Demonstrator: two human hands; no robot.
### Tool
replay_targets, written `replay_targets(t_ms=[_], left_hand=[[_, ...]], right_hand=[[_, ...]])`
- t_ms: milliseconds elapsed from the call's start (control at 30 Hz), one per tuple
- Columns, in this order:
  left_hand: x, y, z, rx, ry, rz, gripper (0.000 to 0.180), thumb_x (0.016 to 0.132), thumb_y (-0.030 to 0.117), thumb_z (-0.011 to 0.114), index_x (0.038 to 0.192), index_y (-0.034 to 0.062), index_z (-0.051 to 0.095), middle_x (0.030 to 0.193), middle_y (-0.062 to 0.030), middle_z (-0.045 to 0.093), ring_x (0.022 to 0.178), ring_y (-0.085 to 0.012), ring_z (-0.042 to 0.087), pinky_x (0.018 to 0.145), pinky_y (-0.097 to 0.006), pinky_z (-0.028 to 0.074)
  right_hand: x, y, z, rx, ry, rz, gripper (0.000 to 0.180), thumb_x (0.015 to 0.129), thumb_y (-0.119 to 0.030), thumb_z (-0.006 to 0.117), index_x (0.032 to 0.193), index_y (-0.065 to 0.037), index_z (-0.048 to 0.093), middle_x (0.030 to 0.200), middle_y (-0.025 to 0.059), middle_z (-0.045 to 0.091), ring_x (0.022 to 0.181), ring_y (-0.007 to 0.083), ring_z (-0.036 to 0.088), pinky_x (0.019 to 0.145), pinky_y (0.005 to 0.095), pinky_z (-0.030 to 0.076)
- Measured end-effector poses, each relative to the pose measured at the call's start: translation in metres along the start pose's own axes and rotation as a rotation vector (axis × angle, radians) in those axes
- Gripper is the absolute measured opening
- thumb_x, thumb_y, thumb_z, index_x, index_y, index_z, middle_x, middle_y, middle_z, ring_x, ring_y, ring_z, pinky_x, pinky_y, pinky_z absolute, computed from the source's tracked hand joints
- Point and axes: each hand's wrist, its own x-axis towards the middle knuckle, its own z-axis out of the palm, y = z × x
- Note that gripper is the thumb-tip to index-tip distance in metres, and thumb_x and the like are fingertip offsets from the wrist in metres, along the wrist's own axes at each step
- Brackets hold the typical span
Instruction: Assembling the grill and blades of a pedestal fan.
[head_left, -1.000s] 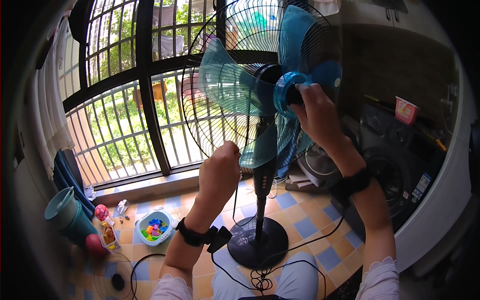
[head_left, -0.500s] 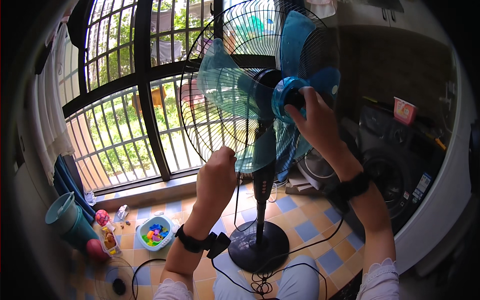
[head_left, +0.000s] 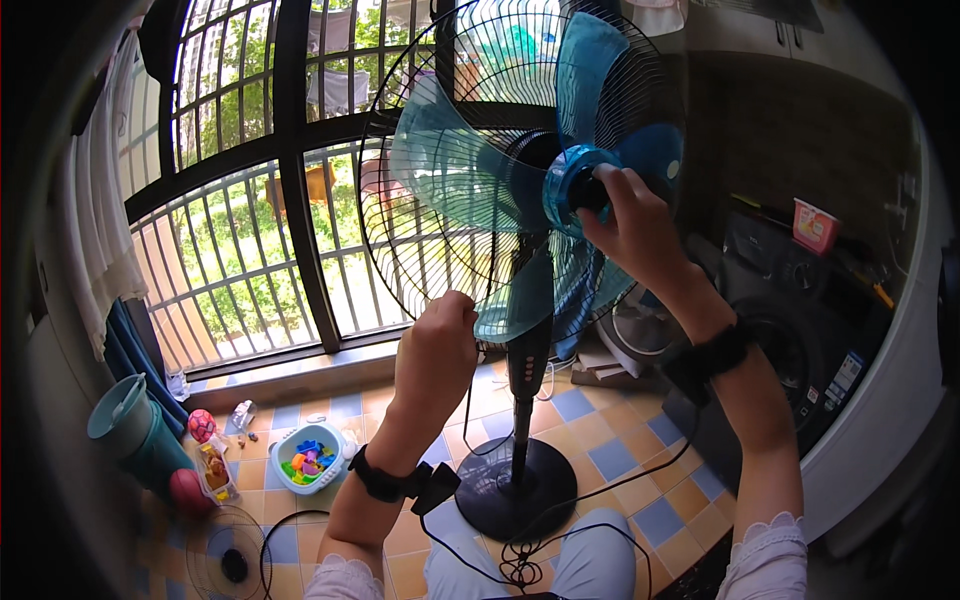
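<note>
A pedestal fan stands before me with its front uncovered: translucent blue blades (head_left: 450,165), a black wire rear grille (head_left: 381,262), and a black pole on a round base (head_left: 516,495). My right hand (head_left: 640,225) is closed, thumb and fingers pinching the black knob (head_left: 591,193) at the centre of the blue hub. Low on the grille's left side, my left hand (head_left: 438,335) is curled closed around its wire rim, knuckles up, beside a blade's lower end. The fingertips of the left hand are hidden.
A separate wire grille (head_left: 232,560) lies on the tiled floor at lower left. Nearby are a light-blue basin (head_left: 335,478) of colourful toys, balls and a teal bucket (head_left: 135,430). A washing machine (head_left: 790,330) stands right. A black cable (head_left: 640,483) crosses the floor.
My right hand keeps its pinch on the knob, with the fingers and wrist slightly turned. The left hand stays on the grille rim. The view has shifted slightly.
</note>
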Motion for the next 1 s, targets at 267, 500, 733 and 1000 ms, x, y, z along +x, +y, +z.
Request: replay_targets(t_ms=[267,500,733,1000], left_hand=[[0.002,-0.002,-0.001,0.002,0.002,0.02,0.008,0.08,0.001,0.059,0.086,-0.0006,0.055,0.076,-0.0176,0.06,0.071,-0.0341,0.06,0.061,-0.037,0.047],[0.005,0.002,-0.009,0.049,0.039,0.015,0.01,0.081,0.002,0.057,0.091,0.0,0.057,0.084,-0.0167,0.062,0.075,-0.0316,0.061,0.066,-0.036,0.049],[0.007,0.011,-0.014,0.079,0.016,0.004,0.01,0.08,0.001,0.057,0.09,-0.0008,0.058,0.085,-0.0182,0.061,0.077,-0.0342,0.061,0.067,-0.037,0.049],[0.007,0.007,-0.013,0.073,0.032,0.021,0.01,0.079,0.001,0.058,0.089,-0.0006,0.057,0.085,-0.0183,0.061,0.077,-0.0344,0.061,0.068,-0.037,0.049]], right_hand=[[0.0,0.003,-0.003,-0.081,-0.048,-0.046,0.043,0.072,-0.014,0.069,0.105,-0.004,0.044,0.081,0.0153,0.053,0.064,0.0326,0.061,0.052,0.0367,0.051],[-0.004,-0.005,-0.012,0.095,-0.022,0.116,0.041,0.076,-0.016,0.067,0.106,-0.004,0.043,0.087,0.0164,0.056,0.07,0.0336,0.061,0.056,0.0381,0.051],[-0.009,-0.005,-0.007,0.014,0.045,0.121,0.041,0.074,-0.015,0.068,0.106,-0.002,0.046,0.087,0.0155,0.056,0.067,0.0297,0.06,0.058,0.0363,0.05],[-0.006,0.004,-0.007,-0.05,0.028,-0.002,0.043,0.071,-0.011,0.07,0.107,-0.004,0.048,0.087,0.0128,0.054,0.064,0.0255,0.059,0.057,0.0347,0.049]])
